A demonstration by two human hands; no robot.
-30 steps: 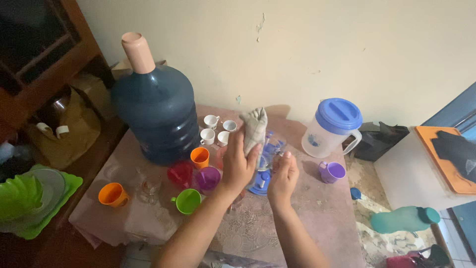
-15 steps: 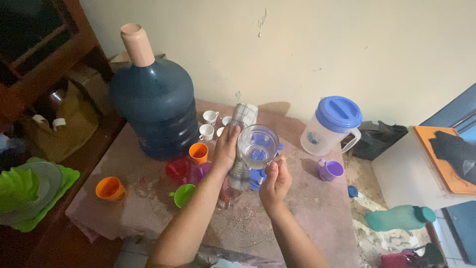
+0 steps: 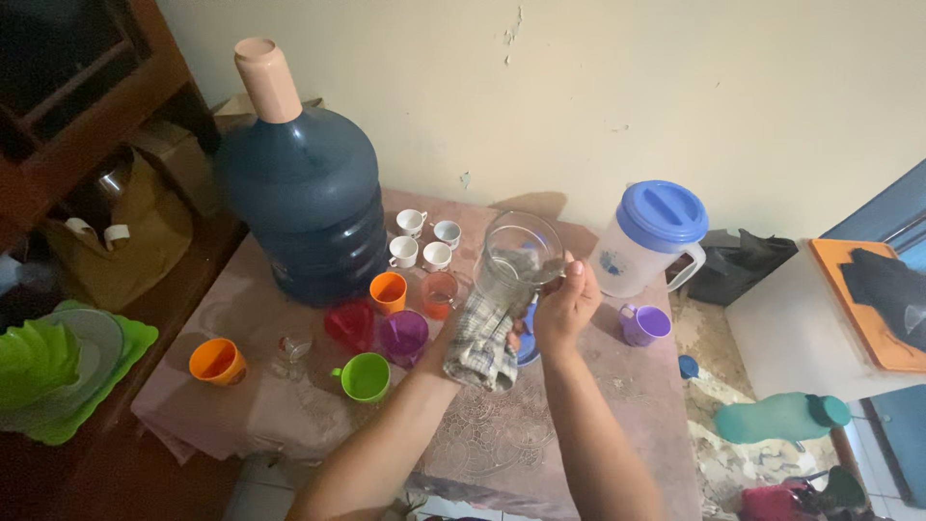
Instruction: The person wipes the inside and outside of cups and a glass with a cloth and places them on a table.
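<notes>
The clear glass jug (image 3: 519, 259) is up in the air over the middle of the table (image 3: 617, 396), tilted so its round mouth faces the camera, and it sits higher and closer to the lens than half a second ago. A second ago it stood lower, near the tabletop, with the cloth poking straight up out of it. The checked cloth (image 3: 482, 342) now hangs below and against the jug's underside, bunched in a pad.

The right hand (image 3: 564, 307) is clamped on the jug's right side, thumb up along the rim, fingers wrapped behind. The left hand (image 3: 449, 349) is mostly hidden under the cloth; it presses the cloth to the jug from beneath, and I cannot tell how its fingers are curled. Both forearms have swung in from the lower edge and angle up more steeply than before.

Just behind the jug, partly hidden, lies a blue object, too covered to identify. To the left stand an orange-red glass (image 3: 440, 294), an orange cup (image 3: 389, 290), a red cup (image 3: 349, 323), a purple cup (image 3: 403, 335) and a green cup (image 3: 366, 376), none moved. Farther back, four small white cups (image 3: 422, 240) cluster beside the big dark-blue water bottle (image 3: 301, 207). To the right sit a purple mug (image 3: 644, 324) and a white pitcher with a blue lid (image 3: 648, 236). A lone orange cup (image 3: 217, 361) waits near the table's left edge.
</notes>
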